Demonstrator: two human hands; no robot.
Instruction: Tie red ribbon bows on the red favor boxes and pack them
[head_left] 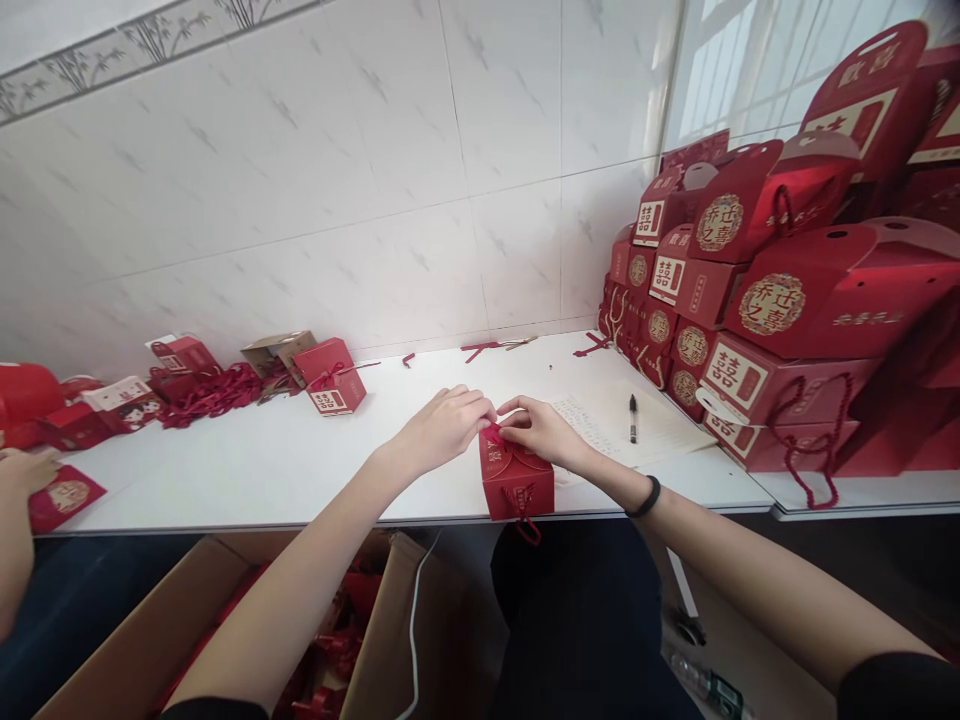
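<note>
A small red gift box [517, 487] with gold characters stands at the table's front edge, a red cord handle [527, 520] hanging down its near side. Above its top, my left hand [452, 425] has thumb and fingers pinched together on a pinkish-red ribbon [492, 434]. From the other side, my right hand [541, 428] pinches at the same ribbon, its fingertips almost meeting those of the left. Most of the ribbon is hidden behind the fingers.
Stacked red gift boxes [772, 300] fill the right side. A pen [633, 418] lies on handwritten paper [592, 430]. At left are a ribboned box [330, 378], a ribbon heap [214, 392] and another person's hand [22, 480]. Below the table sits a cardboard carton [390, 610].
</note>
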